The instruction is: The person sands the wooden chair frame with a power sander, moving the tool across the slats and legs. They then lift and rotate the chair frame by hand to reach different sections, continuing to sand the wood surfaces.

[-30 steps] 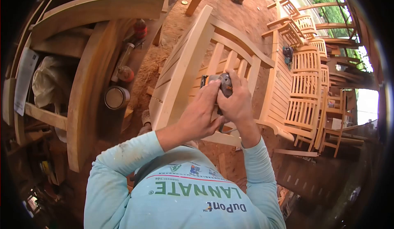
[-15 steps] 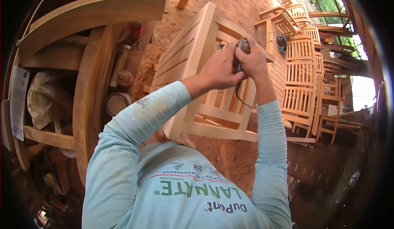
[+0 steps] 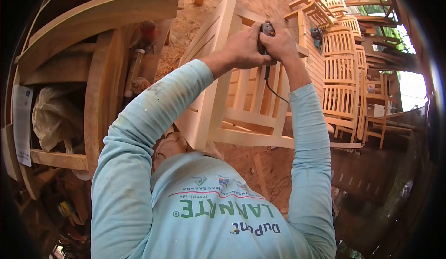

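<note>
Both of my hands are closed around a dark corded power tool [image 3: 266,30], held over the upper frame of a pale wooden slatted chair [image 3: 251,128]. My left hand [image 3: 242,46] grips it from the left, and my right hand [image 3: 281,43] wraps it from the right. A black cord [image 3: 274,91] hangs from the tool's near end and curves toward my right forearm. The tool's working face is hidden by my hands, so its exact kind and whether it touches the wood cannot be made out.
Several slatted wooden chairs [image 3: 341,68] stand along the right, with another dark tool [image 3: 317,36] on slatted wood beside them. At left are a large wooden frame [image 3: 100,96], a plastic bag [image 3: 53,115] and a red container [image 3: 148,29]. Shavings lie on the dirt floor.
My hands and the tool have moved upward and slightly left in view, and the tool looks more upright. The camera view has shifted a little; the grip is the same.
</note>
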Demonstrator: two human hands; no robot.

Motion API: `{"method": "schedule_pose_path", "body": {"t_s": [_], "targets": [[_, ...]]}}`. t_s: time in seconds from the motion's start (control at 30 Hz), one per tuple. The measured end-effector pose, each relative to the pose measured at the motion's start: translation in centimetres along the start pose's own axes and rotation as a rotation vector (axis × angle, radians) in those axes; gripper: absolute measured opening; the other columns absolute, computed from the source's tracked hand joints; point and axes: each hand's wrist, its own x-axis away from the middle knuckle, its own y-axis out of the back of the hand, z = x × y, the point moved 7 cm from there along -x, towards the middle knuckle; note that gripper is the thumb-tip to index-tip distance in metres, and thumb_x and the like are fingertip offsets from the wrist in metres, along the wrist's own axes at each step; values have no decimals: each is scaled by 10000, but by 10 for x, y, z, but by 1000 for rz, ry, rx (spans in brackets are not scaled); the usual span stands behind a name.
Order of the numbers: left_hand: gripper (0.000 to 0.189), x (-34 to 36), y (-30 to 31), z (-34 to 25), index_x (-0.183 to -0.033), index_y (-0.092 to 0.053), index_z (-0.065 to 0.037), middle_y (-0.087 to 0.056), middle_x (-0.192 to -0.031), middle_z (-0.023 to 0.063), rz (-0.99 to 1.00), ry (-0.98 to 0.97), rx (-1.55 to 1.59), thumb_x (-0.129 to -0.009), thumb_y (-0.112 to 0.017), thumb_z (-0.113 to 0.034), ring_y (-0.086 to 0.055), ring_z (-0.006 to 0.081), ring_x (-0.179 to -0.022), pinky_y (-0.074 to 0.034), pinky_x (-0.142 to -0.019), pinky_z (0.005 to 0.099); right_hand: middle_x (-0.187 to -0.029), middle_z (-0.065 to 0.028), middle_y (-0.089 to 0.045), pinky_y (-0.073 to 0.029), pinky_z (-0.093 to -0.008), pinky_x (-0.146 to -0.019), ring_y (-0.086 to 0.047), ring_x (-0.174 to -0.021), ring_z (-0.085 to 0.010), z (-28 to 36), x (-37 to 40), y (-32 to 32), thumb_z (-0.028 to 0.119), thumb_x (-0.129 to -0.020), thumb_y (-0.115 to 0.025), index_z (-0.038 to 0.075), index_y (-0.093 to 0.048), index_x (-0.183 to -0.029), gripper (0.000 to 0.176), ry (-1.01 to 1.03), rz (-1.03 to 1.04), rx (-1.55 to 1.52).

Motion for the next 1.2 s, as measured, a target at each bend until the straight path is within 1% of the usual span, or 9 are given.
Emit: {"method": "schedule_pose_path", "body": {"t_s": [0.03,0.13,0.43,0.47,0.63,0.77,0.9,1.07,1.2], "targets": [[1083,0,2,-1,-1551,-459,-17,-669,-1334,238,5,5,-5,-714,-889,-552,-665,398,-1267,-533,-1086,460,-1347,-318,-673,-538,-481,-1099,-658,-1287,-448,-1,0,-2,505,-854,-731,198,-626,-1502,725,-29,48,-16],[1138,3,1,-8,-1594,-414,-15,-656,-1356,252,69,34,-84,-717,-888,-563,-648,419,-1285,-527,-1100,465,-1329,-330,-673,-548,-493,-1079,-660,-1268,-469,-3,4,0,470,-864,-739,201,-633,-1487,687,62,25,-83],[1149,73,-15,-30,-1633,-289,32,-615,-1322,296,-16,-61,-134,-803,-866,-514,-616,465,-1219,-521,-1056,525,-1219,-332,-665,-578,-544,-999,-694,-1124,-523,7,87,0,458,-881,-754,240,-621,-1456,629,70,-70,-127],[1142,84,-17,-34,-1633,-289,32,-609,-1323,298,-32,-78,-119,-804,-865,-502,-610,466,-1219,-519,-1057,526,-1196,-320,-652,-593,-549,-959,-701,-1087,-522,15,100,3,405,-889,-757,222,-631,-1420,576,131,-76,-129],[1134,137,-32,-54,-1623,-272,75,-567,-1319,315,-62,-114,-114,-796,-864,-426,-587,476,-1195,-515,-1041,540,-1176,-279,-645,-615,-518,-912,-717,-1055,-487,26,165,10,316,-893,-778,212,-630,-1432,568,69,-45,-138],[1134,162,-44,-69,-1626,-271,87,-556,-1299,297,37,-101,-96,-785,-883,-364,-583,457,-1183,-500,-1053,513,-1174,-249,-652,-622,-507,-896,-728,-1047,-453,24,200,16,246,-887,-799,179,-629,-1449,591,85,-59,-202],[1114,174,-57,-88,-1648,-277,53,-498,-1427,307,43,-188,-64,-816,-894,-357,-554,472,-1242,-475,-1082,534,-1219,-233,-662,-624,-490,-904,-735,-1067,-419,5,223,27,250,-875,-843,141,-640,-1436,606,35,-94,-188],[1060,188,-92,-107,-1674,-247,39,-424,-1560,325,207,-229,67,-874,-864,-281,-423,517,-1491,-384,-1234,560,-1202,-184,-682,-620,-449,-882,-746,-1039,-351,-34,245,43,183,-860,-879,115,-662,-1413,599,-10,-168,-185],[1015,190,-101,-112,-1681,-256,15,-451,-1569,294,231,-288,142,-871,-833,-193,-451,481,-1486,-396,-1238,539,-1168,-179,-694,-610,-440,-903,-734,-1033,-322,-64,254,46,208,-867,-862,84,-654,-1404,589,4,-230,-188]]}}
